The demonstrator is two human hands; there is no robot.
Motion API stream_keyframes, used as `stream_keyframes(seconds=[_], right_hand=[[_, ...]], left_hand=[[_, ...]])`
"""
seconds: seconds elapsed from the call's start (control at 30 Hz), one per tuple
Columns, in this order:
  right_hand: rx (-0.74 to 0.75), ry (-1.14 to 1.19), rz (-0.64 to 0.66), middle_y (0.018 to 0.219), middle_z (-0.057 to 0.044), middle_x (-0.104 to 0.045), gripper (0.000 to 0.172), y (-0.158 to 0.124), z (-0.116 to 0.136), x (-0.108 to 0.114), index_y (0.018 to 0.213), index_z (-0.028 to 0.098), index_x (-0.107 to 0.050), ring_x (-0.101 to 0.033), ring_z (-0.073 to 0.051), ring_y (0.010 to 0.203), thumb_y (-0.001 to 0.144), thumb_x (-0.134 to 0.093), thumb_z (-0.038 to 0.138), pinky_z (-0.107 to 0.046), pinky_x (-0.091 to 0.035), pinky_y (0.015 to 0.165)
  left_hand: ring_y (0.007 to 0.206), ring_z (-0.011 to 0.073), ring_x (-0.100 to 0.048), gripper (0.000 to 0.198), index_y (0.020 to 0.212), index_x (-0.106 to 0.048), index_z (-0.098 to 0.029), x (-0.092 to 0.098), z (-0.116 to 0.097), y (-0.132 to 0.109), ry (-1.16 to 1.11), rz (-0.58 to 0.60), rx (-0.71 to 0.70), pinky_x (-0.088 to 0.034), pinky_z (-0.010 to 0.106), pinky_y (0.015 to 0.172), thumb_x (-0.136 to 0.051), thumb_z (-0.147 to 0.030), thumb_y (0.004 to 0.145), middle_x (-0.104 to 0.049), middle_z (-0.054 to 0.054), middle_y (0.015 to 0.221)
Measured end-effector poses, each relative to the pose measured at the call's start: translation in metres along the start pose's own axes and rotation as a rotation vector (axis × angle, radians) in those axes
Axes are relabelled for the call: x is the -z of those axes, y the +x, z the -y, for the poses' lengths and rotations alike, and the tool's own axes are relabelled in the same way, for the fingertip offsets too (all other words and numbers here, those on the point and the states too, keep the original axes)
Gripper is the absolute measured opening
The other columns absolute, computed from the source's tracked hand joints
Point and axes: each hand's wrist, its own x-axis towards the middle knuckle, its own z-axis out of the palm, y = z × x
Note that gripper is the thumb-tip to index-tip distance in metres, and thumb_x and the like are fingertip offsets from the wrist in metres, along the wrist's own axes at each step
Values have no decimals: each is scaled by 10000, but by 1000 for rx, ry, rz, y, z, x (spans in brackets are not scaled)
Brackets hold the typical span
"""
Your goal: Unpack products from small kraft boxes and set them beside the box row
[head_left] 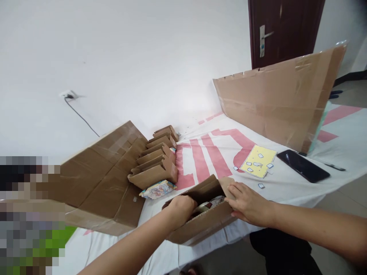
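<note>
A small open cardboard box [205, 225] stands at the near edge of the cloth-covered surface. Packaged items [210, 204] partly show inside it; their kind is not clear. My left hand [183, 207] is curled over the box's left end, its fingertips hidden inside, so what they hold cannot be seen. At the right end, my right hand [243, 200] pinches the raised end flap [226, 185] between thumb and fingers. Just beyond the box lies a colourful printed packet [158, 190].
Several small cardboard boxes [156, 172] stand in a row beside a large carton [106, 179]. To the right are a yellow card [258, 160] with small white-bordered pieces, a black phone [304, 165] and a pen [332, 165]. A big cardboard panel [281, 95] stands behind. A person [28, 229] is at far left.
</note>
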Motion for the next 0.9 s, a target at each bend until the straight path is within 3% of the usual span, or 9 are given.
stream_keyframes(seconds=[0.13,0.27,0.4,0.53,0.6,0.7,0.8,0.9], right_hand=[[-4,-12,-16,1159,-184,-552,439,-3,0,0,1181,159,-633,-473,-362,1137,781,-719,318,-518,-437,940],[-26,42,-2,1152,-176,-565,450,-3,-2,6,1175,152,-614,-512,-353,1103,770,-736,305,-506,-450,926],[-31,278,-55,1091,-154,-614,494,6,-11,24,1185,147,-571,-576,-300,994,848,-648,501,-459,-483,870],[-131,504,-217,1140,-161,-620,509,40,-28,45,1231,156,-511,-600,-270,1038,941,-462,572,-444,-503,889],[-193,603,-287,1220,-165,-593,534,68,-39,50,1260,176,-478,-586,-276,1110,917,-503,586,-466,-499,925],[-286,786,-300,1319,-174,-544,722,117,-56,45,1332,191,-413,-548,-298,1195,800,-653,615,-494,-488,955],[-340,985,-201,1328,-149,-561,824,163,-68,30,1352,190,-408,-546,-290,1208,702,-782,530,-456,-482,975],[-361,1052,-146,1228,-110,-645,647,195,-78,11,1247,171,-516,-599,-274,1134,715,-794,412,-425,-488,965]], left_hand=[[712,303,-698,91,688,-680,-206,1,-4,-1,155,64,42,-517,369,649,-593,-194,711,-720,108,697],[757,286,-696,160,769,-681,-212,23,-3,-18,179,22,27,-491,343,656,-534,-269,791,-732,105,783],[766,227,-649,176,783,-651,-224,59,9,-42,46,-144,11,-448,304,659,-500,-293,842,-700,57,820],[707,174,-568,264,763,-613,-208,91,36,-54,-245,-459,-8,-429,272,637,-479,-401,883,-626,25,755],[726,176,-566,296,825,-635,-200,100,53,-49,-400,-629,-15,-441,277,656,-513,-467,860,-627,29,769],[751,180,-570,352,867,-658,-191,107,78,-26,-638,-809,8,-449,279,669,-609,-525,771,-642,35,803],[697,169,-559,406,862,-652,-190,107,97,3,-758,-862,58,-442,272,624,-632,-567,714,-645,26,778],[686,169,-569,404,848,-657,-188,103,112,30,-757,-873,72,-439,269,604,-645,-556,682,-653,30,782]])
